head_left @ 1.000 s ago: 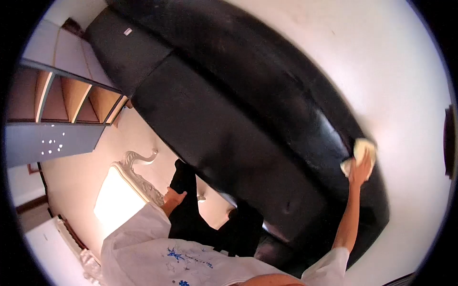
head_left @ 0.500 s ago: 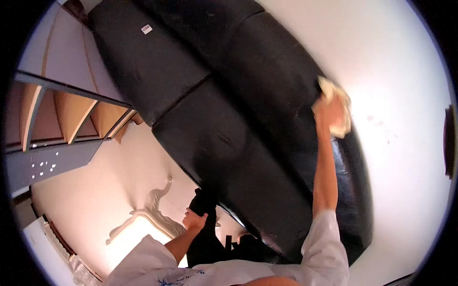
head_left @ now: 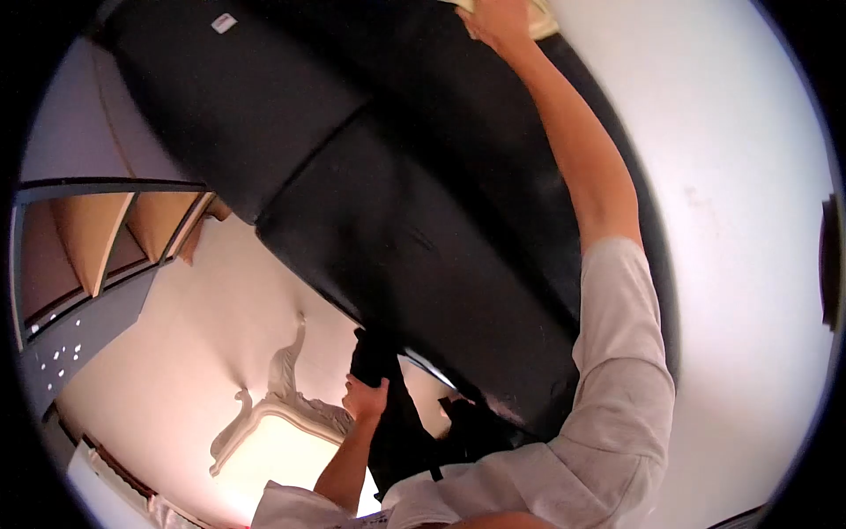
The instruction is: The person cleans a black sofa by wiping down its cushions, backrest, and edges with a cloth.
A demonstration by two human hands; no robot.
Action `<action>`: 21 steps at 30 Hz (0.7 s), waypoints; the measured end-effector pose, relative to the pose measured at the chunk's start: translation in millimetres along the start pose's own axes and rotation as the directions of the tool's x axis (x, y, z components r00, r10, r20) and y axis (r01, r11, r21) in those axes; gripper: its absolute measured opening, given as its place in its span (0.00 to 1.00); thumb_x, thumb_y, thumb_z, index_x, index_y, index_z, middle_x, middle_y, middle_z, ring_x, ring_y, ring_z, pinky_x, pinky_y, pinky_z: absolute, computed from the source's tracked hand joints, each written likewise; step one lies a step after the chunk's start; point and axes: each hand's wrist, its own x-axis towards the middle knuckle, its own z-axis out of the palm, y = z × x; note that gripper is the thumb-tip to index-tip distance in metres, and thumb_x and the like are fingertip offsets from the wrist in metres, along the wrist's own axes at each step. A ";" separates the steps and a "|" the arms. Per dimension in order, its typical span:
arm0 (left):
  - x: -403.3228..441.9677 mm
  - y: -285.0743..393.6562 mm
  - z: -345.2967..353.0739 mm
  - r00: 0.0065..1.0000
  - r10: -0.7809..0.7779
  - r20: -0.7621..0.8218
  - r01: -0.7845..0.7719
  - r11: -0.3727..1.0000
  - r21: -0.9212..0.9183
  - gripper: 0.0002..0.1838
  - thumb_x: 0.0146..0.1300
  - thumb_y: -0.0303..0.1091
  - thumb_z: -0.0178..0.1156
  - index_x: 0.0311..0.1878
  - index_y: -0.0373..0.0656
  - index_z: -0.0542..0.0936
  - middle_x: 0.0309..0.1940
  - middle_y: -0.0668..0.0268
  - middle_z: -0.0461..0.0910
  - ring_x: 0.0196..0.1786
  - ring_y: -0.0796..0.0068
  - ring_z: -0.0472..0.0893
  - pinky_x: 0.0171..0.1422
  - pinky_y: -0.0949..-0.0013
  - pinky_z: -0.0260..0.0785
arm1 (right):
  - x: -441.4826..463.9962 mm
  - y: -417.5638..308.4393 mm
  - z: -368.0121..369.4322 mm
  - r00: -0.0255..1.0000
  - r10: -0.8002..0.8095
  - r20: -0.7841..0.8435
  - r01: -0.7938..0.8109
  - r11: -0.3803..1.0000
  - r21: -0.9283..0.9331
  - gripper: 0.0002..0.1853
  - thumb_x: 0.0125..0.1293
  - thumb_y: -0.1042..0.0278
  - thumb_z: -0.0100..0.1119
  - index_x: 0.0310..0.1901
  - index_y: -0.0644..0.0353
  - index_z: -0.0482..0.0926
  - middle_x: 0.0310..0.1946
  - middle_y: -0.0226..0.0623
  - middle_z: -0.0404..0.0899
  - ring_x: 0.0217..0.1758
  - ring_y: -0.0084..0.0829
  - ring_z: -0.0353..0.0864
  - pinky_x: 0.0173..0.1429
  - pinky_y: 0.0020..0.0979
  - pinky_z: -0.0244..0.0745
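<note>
Cloth (head_left: 545, 21) sits under my right hand (head_left: 500, 25) at the sofa (head_left: 423, 238) back's edge, beside the white wall (head_left: 740, 229); can't tell how tightly it's gripped. Sofa surface spreads opposite the wall. Left hand (head_left: 365, 398), thumb spread, on leg (head_left: 407, 432).

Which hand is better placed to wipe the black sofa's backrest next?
Probably the right hand: it has the cloth at the backrest, while the left hand rests on the leg, farther away.

Yellow cloth (head_left: 543, 21): cut by top edge, partly hidden under right hand (head_left: 498, 19)
Black sofa (head_left: 423, 203): also cut at top
White label (head_left: 224, 24): print too small
</note>
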 end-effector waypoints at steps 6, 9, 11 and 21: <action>-31.6 15.6 28.6 0.996 -0.020 -0.087 0.023 0.999 0.039 0.45 0.52 0.60 0.68 0.61 0.32 0.67 0.52 0.45 0.79 0.52 0.44 0.81 0.62 0.46 0.70 | -87.5 48.9 -33.4 0.941 -0.316 0.121 0.328 0.941 -0.088 0.38 0.61 0.51 0.65 0.72 0.50 0.65 0.75 0.42 0.60 0.78 0.48 0.54 0.75 0.55 0.56; -47.8 16.0 68.3 0.991 -0.019 -0.133 0.026 0.998 0.048 0.46 0.52 0.59 0.68 0.63 0.32 0.66 0.53 0.46 0.79 0.53 0.45 0.81 0.61 0.46 0.70 | -191.5 114.1 -37.0 0.850 -0.527 0.015 0.497 0.791 -0.358 0.39 0.56 0.45 0.68 0.70 0.40 0.68 0.68 0.27 0.69 0.73 0.35 0.65 0.72 0.52 0.59; -66.7 19.7 97.1 0.990 -0.031 -0.137 0.042 0.996 0.074 0.47 0.52 0.60 0.67 0.64 0.32 0.64 0.55 0.46 0.78 0.54 0.46 0.81 0.61 0.47 0.69 | -272.9 167.7 -51.8 0.859 -0.512 -0.004 0.491 0.825 -0.281 0.45 0.49 0.51 0.73 0.72 0.38 0.66 0.72 0.25 0.64 0.75 0.32 0.61 0.72 0.51 0.57; -76.6 0.2 216.3 0.969 -0.094 -0.229 0.127 0.983 0.134 0.50 0.52 0.62 0.69 0.66 0.33 0.60 0.56 0.48 0.74 0.55 0.48 0.80 0.62 0.49 0.69 | -655.5 365.8 -177.0 0.712 -0.529 0.461 0.653 0.741 -0.158 0.30 0.61 0.67 0.59 0.68 0.45 0.72 0.73 0.24 0.65 0.75 0.33 0.62 0.82 0.48 0.47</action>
